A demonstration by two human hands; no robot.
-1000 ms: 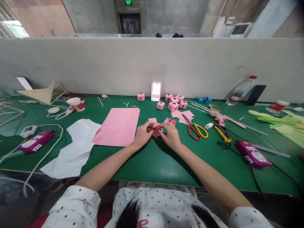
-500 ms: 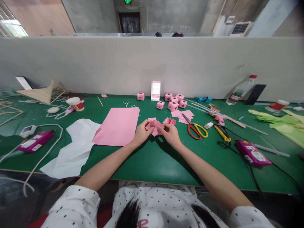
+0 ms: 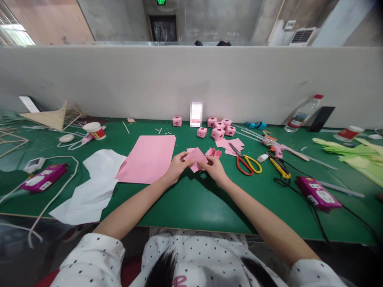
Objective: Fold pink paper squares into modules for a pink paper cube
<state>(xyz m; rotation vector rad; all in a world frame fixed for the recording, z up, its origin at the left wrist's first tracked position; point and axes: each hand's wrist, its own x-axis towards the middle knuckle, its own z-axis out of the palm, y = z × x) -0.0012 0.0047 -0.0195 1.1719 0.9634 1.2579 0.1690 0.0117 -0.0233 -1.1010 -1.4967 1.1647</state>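
Both my hands meet over the middle of the green table [image 3: 191, 203]. My left hand [image 3: 176, 167] pinches the left edge of a small folded pink paper piece [image 3: 196, 156], and my right hand [image 3: 214, 169] pinches its right side. The piece is held just above the table, partly opened out flat. Right behind it lie more small pink folded pieces [image 3: 213, 152]. A large pink paper sheet [image 3: 148, 158] lies flat just left of my left hand. Several finished pink paper cubes [image 3: 220, 128] stand further back near the wall.
Red-and-yellow scissors [image 3: 247, 162] and a yellow cutter [image 3: 279, 167] lie right of my hands, beside a glue gun [image 3: 277, 149]. Purple power strips [image 3: 317, 193] [image 3: 43, 178] lie on both sides. White paper [image 3: 92, 185] covers the left front; green paper [image 3: 359, 157] and a bottle [image 3: 302, 114] sit far right.
The pink piece was bunched between my fingers a second ago; now it is spread out flatter and lifted slightly. My hands have stayed in place.
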